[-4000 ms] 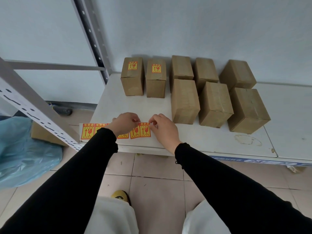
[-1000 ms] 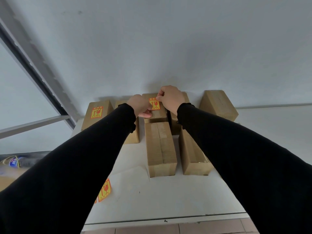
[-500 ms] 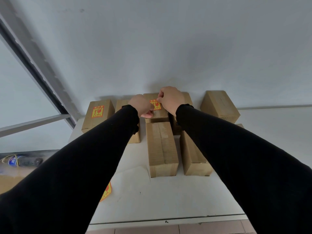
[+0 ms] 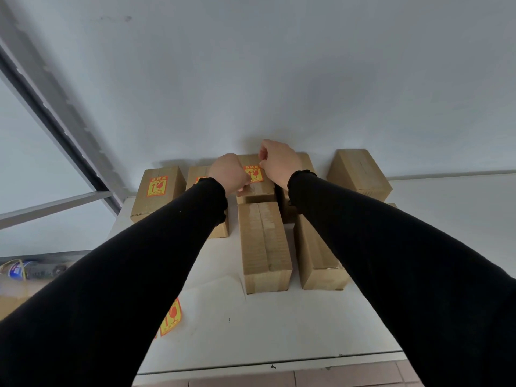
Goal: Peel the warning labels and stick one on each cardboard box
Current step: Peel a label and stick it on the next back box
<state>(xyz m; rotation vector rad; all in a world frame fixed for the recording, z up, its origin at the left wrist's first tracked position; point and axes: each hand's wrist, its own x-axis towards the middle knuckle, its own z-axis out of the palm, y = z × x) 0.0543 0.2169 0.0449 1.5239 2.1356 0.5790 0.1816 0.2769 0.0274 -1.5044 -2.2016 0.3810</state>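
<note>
A pale wall point(image 4: 279, 79) fills the upper part of the view, and a white table point(image 4: 279, 325) stands against it. A grey slotted shelf post point(image 4: 55, 107) slants down to the table's far left corner.

Two black sleeves reach over the table toward the cardboard boxes at its back edge. Two long boxes lie in the front row: one point(image 4: 264, 244) near the middle of the table, and another point(image 4: 318, 255) just beside it on the right, partly under the right sleeve. In the back row, against the wall, the leftmost box point(image 4: 159, 191) carries a warning label point(image 4: 157, 186) on its top. The next box point(image 4: 220, 227) is mostly hidden by the left sleeve, with a sliver of orange label showing. The third box point(image 4: 258, 188) sits directly behind the middle front box, and a bare box point(image 4: 358, 173) stands at the far right of the row.

Both hands meet on the third box. The left hand point(image 4: 229, 171) is curled, its fingertips pressed on the box top at the label's lower left. The right hand point(image 4: 279, 160) is also curled, its fingers bunched at the upper right edge of the red and yellow label point(image 4: 253, 174) that lies on that box's top; whether they pinch it or press it down cannot be told.

Near the table's front left edge, another loose label point(image 4: 171, 319) shows beside the left sleeve.
</note>
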